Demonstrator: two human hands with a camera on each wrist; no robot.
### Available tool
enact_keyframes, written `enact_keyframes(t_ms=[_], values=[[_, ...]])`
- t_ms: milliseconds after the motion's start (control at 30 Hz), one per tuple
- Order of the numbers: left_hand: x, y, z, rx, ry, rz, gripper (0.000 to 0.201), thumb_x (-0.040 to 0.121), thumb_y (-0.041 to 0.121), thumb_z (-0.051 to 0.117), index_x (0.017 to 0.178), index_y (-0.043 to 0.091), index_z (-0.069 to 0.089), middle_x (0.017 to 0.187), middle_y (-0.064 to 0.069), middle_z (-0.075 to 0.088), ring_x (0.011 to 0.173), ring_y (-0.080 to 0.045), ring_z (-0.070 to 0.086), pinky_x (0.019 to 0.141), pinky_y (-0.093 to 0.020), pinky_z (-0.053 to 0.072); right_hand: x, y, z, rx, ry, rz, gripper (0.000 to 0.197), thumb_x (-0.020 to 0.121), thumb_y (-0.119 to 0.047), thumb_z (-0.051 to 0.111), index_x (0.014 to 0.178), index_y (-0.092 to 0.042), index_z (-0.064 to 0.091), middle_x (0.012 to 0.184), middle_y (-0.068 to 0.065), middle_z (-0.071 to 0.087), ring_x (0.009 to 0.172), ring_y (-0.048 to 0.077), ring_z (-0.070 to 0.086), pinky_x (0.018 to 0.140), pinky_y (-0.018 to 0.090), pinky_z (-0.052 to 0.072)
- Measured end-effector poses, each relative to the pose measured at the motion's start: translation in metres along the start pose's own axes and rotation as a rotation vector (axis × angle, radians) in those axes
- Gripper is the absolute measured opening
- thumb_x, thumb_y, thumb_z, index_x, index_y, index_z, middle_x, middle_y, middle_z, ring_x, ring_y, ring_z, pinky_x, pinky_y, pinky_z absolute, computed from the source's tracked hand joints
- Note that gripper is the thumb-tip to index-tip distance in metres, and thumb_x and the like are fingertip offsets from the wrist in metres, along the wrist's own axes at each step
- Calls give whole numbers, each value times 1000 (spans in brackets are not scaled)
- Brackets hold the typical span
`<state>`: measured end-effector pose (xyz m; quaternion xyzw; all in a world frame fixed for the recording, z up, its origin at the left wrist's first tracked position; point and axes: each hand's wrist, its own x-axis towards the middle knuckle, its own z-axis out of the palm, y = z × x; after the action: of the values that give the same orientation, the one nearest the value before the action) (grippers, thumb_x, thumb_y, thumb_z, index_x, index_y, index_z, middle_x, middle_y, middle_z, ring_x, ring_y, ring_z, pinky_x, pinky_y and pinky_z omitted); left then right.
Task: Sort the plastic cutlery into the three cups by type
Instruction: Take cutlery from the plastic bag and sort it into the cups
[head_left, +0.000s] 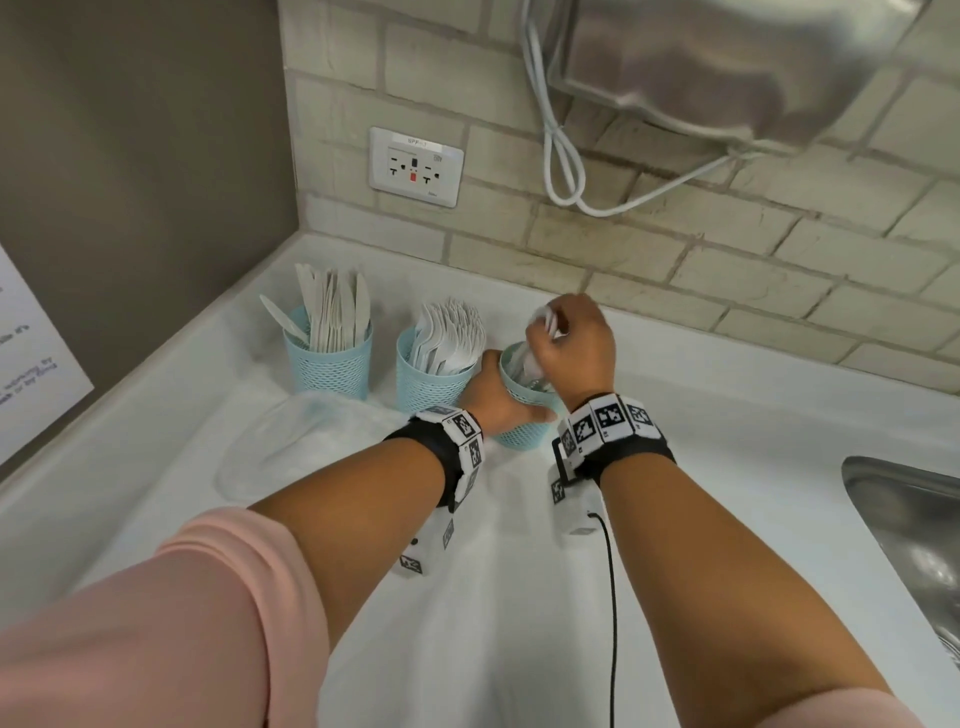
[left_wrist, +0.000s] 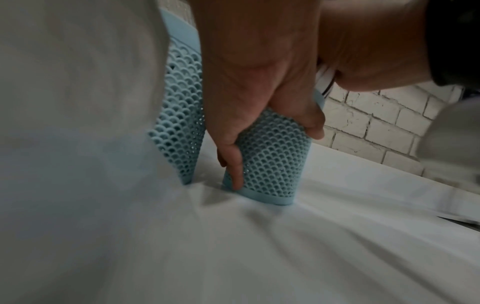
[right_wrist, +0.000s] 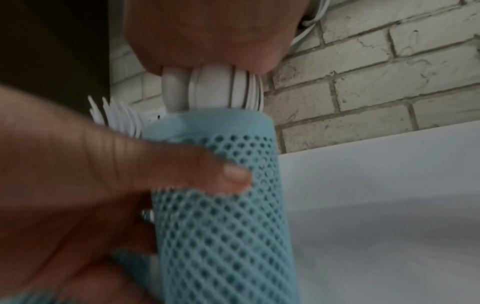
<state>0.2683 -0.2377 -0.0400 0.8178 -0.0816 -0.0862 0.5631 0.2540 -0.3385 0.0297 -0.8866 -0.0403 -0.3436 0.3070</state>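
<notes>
Three light-blue mesh cups stand in a row on the white counter. The left cup (head_left: 330, 366) holds white plastic knives (head_left: 332, 306). The middle cup (head_left: 428, 384) is full of white forks (head_left: 449, 332). My left hand (head_left: 498, 397) grips the right cup (head_left: 522, 431) around its side, thumb across the mesh (right_wrist: 233, 174). My right hand (head_left: 571, 345) holds a bunch of white spoons (right_wrist: 215, 90) from above, their bowls just over the cup's rim (right_wrist: 207, 121) and their handles down inside it.
A clear plastic lid or plate (head_left: 291, 447) lies on a white cloth (head_left: 509, 597) left of my arms. A steel sink (head_left: 914, 530) sits at the right. Brick wall with an outlet (head_left: 415, 166) and a white cable (head_left: 566, 171) runs behind.
</notes>
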Motion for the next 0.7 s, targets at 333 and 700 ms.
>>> enact_keyframes(t_ms=[333,700], values=[[0,1,2,14,7,4,102,53,30,90,131,13,27,124,0,52,112,-16,54,93,-29,45,0,9,-3,62,-268,184,52,93,-50,32,78,-16,68,88,7,68,84,23,59,77,32,43],[-2,5,1,81,3,6,101,56,28,88,135,12,27,124,0,51,114,-18,53,103,-35,42,-5,-1,8,-264,-297,-17,54,81,-63,46,102,-19,70,110,0,68,115,24,51,98,43,40]])
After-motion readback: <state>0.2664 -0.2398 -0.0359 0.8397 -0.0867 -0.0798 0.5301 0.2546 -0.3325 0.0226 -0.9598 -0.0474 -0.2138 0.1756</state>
